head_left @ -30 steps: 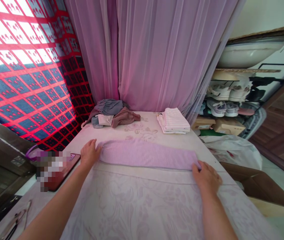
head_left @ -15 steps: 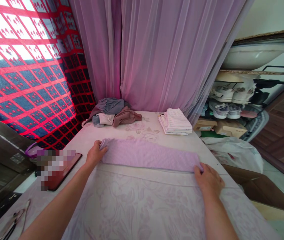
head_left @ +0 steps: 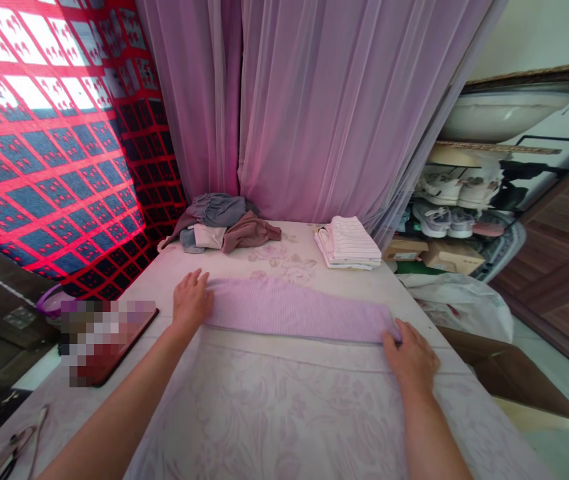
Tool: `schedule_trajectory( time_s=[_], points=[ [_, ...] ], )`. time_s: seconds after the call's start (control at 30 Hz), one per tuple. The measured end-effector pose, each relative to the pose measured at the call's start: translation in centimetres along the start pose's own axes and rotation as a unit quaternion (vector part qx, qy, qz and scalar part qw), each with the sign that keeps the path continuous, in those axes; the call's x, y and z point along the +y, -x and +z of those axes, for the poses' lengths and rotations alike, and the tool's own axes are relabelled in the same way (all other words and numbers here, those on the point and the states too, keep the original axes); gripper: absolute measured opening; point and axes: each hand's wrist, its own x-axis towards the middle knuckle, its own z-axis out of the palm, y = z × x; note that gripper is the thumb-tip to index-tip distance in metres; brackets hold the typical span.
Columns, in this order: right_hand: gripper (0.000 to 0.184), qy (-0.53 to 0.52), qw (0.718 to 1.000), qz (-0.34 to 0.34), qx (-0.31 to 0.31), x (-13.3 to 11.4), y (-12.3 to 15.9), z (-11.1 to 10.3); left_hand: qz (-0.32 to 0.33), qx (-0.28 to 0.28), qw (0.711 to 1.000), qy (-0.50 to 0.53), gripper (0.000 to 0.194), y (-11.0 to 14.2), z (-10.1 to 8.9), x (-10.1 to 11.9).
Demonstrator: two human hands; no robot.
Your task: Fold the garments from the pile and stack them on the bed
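Both forearms reach forward over the bench (head_left: 244, 267) from the near side, one from each lower corner of the view, with the lilac ribbed cloth (head_left: 294, 310) stretched between the two hands. The cloth lies on the bench as a long, narrow strip running crosswise, its right end slightly nearer the person than its left. The left hand (head_left: 191, 299) is at the strip's left end, palm down, its back turned upward and its fingers pointing away from the person; the fingers are loosely spread, with the inner side of the hand against the cloth's edge. The right hand (head_left: 411, 355) is at the opposite end, lower and nearer, wrist bent so that the thumb and forefinger point inward and meet the cloth's corner. Thumb and forefinger are parted there, the other fingers curving off to the right; whether this grip pinches any fabric cannot be told. Beyond the cloth, a folded stack of striped clothes (head_left: 349, 243) sits toward the right, and a loose heap of clothes (head_left: 224, 217) lies toward the left, both near the pink curtain (head_left: 304, 113). A partly blurred reddish object (head_left: 137, 340) rests on the bench to the left of the left forearm.
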Motion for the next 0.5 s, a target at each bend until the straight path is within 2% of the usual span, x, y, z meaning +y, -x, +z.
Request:
schedule_trajectory(
  time_s=[0.03,0.1,0.17,0.23,0.3,0.4,0.5],
  points=[
    [0.048,-0.003,1.0,-0.008,0.0,0.0,0.0,0.0,0.059,-0.005,0.998,0.005,0.042,-0.1,0.1,1.2],
    [0.047,-0.001,1.0,-0.016,-0.007,0.0,0.0,0.1,0.189,-0.062,0.979,0.041,0.037,-0.4,0.6,4.1],
    [0.046,0.004,1.0,-0.016,-0.017,0.0,0.0,0.1,0.268,-0.113,0.953,0.082,0.038,-0.7,1.5,7.0],
    [0.047,0.006,1.0,-0.016,-0.023,0.1,-0.1,0.1,0.282,-0.129,0.946,0.099,0.039,-1.0,2.6,9.1],
    [0.048,0.007,1.0,-0.018,-0.023,0.2,-0.1,0.2,0.273,-0.129,0.948,0.099,0.041,-1.1,3.7,10.1],
    [0.047,0.008,1.0,-0.023,-0.014,0.2,-0.1,0.3,0.248,-0.127,0.956,0.09,0.047,-1.1,4.8,10.1],
    [0.045,0.004,1.0,-0.029,-0.002,0.4,-0.1,0.5,0.216,-0.126,0.965,0.08,0.048,-1.1,5.0,9.8]
  ],
)
